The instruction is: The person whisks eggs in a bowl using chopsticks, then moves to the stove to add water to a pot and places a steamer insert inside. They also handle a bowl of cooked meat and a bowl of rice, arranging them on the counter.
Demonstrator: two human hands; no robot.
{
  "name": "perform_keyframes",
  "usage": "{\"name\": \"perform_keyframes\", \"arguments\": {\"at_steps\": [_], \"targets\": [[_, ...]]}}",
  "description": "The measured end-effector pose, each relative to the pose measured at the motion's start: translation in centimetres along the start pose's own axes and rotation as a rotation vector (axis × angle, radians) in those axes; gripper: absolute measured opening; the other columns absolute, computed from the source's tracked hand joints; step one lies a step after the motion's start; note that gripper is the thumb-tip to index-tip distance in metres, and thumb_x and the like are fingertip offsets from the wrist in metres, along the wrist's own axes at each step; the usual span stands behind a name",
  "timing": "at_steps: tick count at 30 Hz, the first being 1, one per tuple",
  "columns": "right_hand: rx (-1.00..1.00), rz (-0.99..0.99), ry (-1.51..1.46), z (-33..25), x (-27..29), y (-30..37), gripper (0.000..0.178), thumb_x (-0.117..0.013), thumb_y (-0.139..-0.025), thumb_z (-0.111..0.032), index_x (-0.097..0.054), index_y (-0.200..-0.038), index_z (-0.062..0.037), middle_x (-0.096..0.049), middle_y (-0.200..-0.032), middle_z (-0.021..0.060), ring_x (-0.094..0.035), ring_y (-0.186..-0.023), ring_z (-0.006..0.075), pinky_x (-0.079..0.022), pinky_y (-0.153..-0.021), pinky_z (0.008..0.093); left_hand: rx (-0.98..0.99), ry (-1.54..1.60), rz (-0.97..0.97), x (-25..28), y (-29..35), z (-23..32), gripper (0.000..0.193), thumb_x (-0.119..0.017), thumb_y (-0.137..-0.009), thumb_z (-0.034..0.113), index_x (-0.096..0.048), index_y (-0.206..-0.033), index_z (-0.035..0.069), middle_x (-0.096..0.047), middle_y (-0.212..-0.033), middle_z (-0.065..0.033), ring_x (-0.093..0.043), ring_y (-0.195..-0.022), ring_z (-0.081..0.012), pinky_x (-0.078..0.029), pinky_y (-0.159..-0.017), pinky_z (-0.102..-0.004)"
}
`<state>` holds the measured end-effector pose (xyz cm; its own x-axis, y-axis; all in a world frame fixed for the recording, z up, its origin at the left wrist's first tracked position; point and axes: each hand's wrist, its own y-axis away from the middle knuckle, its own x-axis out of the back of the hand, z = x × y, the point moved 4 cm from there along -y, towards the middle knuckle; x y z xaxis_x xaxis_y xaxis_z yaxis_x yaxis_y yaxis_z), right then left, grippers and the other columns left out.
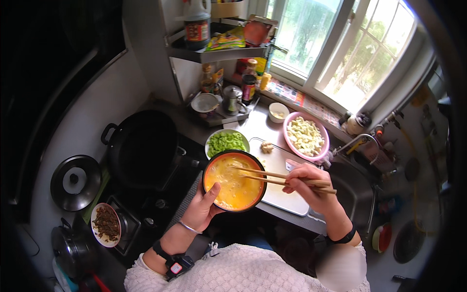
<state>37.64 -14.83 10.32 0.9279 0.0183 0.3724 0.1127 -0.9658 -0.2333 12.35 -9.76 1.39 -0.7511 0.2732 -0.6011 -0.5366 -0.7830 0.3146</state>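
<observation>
Bowl (233, 155) of beaten yellow egg (228, 187), black outside and orange within, is held in front of the person at the bench's front edge. The left hand (202, 208) pinches its side in its grip, thumb over the rim. The right hand (309, 187) has its grip closed round two wooden chopsticks (265, 173), whose tips reach into the egg. Just beyond lie a cutting board (282, 198), a knob of ginger (267, 147) and chopped green vegetable (227, 142) in a pale dish. Farther back on the bench (260, 121), a pink basin (314, 158) holds pale cut pieces, near the sink (351, 187). Well to the left sits a black wok (141, 151)
</observation>
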Motion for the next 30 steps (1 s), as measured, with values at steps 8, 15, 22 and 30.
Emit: {"name": "perform_keyframes", "arguments": {"at_steps": [8, 15, 22, 30], "targets": [[-0.226, 0.325, -0.334, 6.7, 7.0, 10.6, 0.017, -0.057, -0.095, -0.009, -0.063, -0.102, 0.0054, -0.069, -0.087, 0.0119, -0.069, -0.077, 0.0167, -0.059, -0.069, 0.027, 0.095, -0.12, -0.113, -7.9, -2.6, -10.1, 0.062, -0.045, -0.096, 0.05, -0.025, -0.142, 0.015, -0.05, -0.13, -0.0093, -0.06, -0.11, -0.0186, -0.059, -0.077, -0.0325], [-0.286, 0.401, -0.319, 10.4, 14.2, 18.5, 0.021, -0.055, -0.096, -0.015, -0.062, -0.1, 0.0044, -0.068, -0.082, 0.0092, -0.068, -0.07, 0.0153, -0.058, -0.066, 0.0257, 0.208, -0.049, -0.175, -15.5, -6.0, -19.8, 0.061, -0.035, -0.096, 0.056, -0.03, -0.139, 0.012, -0.053, -0.126, -0.0104, -0.061, -0.109, -0.0208, -0.058, -0.082, -0.0363], [-0.333, 0.358, -0.385, 11.9, 19.3, 23.0, 0.02, -0.049, -0.099, -0.015, -0.059, -0.097, 0.0019, -0.066, -0.082, 0.0103, -0.069, -0.072, 0.0161, -0.059, -0.066, 0.0269, 0.264, -0.021, -0.204, -20.8, -8.3, -26.2, 0.061, -0.034, -0.097, 0.057, -0.03, -0.138, 0.013, -0.052, -0.128, -0.0093, -0.058, -0.113, -0.0213, -0.056, -0.085, -0.0387], [-0.403, 0.445, -0.482, 13.5, 23.5, 25.4, 0.016, -0.053, -0.097, -0.016, -0.054, -0.094, -0.0004, -0.065, -0.079, 0.0082, -0.068, -0.07, 0.0158, -0.058, -0.067, 0.0259, 0.281, -0.15, -0.234, -25.4, -10.3, -27.6, 0.066, -0.03, -0.097, 0.058, -0.036, -0.138, 0.007, -0.055, -0.129, -0.0122, -0.058, -0.115, -0.023, -0.053, -0.091, -0.0386]]}}
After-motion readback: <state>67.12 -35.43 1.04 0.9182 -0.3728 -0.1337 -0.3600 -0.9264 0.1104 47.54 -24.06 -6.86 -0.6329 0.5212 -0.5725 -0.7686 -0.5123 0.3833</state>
